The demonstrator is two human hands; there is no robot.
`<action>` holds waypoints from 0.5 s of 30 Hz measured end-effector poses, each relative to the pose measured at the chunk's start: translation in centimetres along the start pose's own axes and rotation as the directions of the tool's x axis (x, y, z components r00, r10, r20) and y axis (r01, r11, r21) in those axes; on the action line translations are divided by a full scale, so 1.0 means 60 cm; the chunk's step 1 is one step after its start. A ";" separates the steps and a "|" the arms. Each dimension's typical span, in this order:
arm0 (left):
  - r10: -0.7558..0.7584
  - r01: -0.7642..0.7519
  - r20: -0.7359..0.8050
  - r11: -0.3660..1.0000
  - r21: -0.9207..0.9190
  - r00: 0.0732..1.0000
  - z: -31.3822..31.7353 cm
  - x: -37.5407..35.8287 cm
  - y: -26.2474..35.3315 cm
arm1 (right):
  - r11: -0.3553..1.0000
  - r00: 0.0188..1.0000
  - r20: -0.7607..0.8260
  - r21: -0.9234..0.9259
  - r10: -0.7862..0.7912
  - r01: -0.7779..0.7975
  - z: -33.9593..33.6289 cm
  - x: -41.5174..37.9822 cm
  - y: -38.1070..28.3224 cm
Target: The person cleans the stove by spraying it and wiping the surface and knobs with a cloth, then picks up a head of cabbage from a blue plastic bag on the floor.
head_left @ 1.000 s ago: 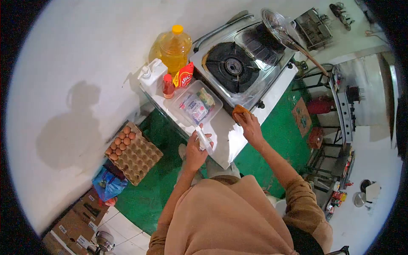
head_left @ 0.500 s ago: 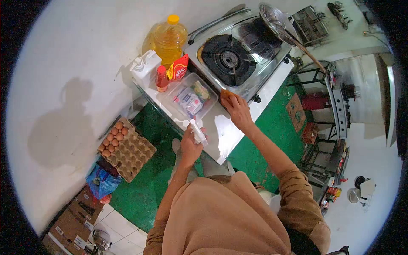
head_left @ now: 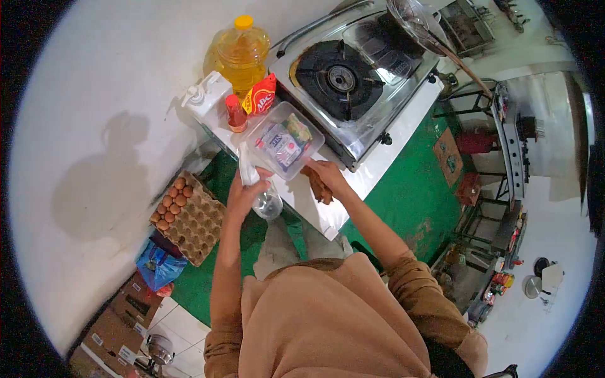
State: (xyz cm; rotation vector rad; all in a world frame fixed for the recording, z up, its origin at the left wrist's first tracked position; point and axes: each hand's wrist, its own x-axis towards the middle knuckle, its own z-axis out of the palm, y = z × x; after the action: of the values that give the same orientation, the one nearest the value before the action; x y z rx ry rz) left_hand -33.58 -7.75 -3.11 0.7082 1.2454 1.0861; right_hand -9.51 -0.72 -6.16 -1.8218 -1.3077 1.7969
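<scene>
"Brown cloth, bunched up: where is it now?"

"Below the right hand, over the white tabletop. It was against the stove's near edge a moment ago; the hand has since drawn back to the left, bringing it close to the near corner of the clear plastic container."

"So what does that mean for the wiping, if that's what it was?"

"I'd say contact with the stove has been broken off, and the hand's attention has moved to the container's side of the table. Whether the fingertips actually touch the container, I can't tell."

"And the grip?"

"Right hand: narrow, with the cloth pinched and hanging in folds. Left hand: closed around the spray bottle, its white top tipped up towards the container and its clear body hanging just off the table's left edge. That bottle has swung left too."

"Is anything inside the container?"

"Packets, lying flat. Just beyond, on the far left, stand the red-capped bottle, a red and yellow sachet and the big oil jug. Lower down, left of the table, is the egg tray, partly filled."
</scene>
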 end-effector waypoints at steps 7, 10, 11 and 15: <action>-0.044 0.035 0.058 0.989 0.142 0.997 -0.015 0.039 0.003 | 0.990 0.982 -0.131 -0.054 -0.136 0.129 0.021 0.046 0.032; -0.049 0.036 0.104 0.992 0.124 0.993 -0.005 0.025 -0.027 | 0.998 0.987 -0.155 -0.049 -0.049 0.041 0.024 0.038 0.030; -0.086 0.075 0.127 0.993 0.087 0.988 0.002 0.017 -0.038 | 0.998 0.987 -0.154 -0.050 -0.047 0.040 0.027 0.029 0.025; -0.112 0.110 0.137 0.994 0.026 0.984 0.031 -0.021 -0.054 | 0.992 0.993 -0.120 0.120 -0.017 0.032 0.050 -0.003 0.023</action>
State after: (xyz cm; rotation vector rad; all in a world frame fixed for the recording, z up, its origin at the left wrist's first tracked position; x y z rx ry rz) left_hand -30.89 -9.86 -5.08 0.7072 1.1632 0.9200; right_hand -11.60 -2.81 -7.65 -1.8090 -1.1461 1.6878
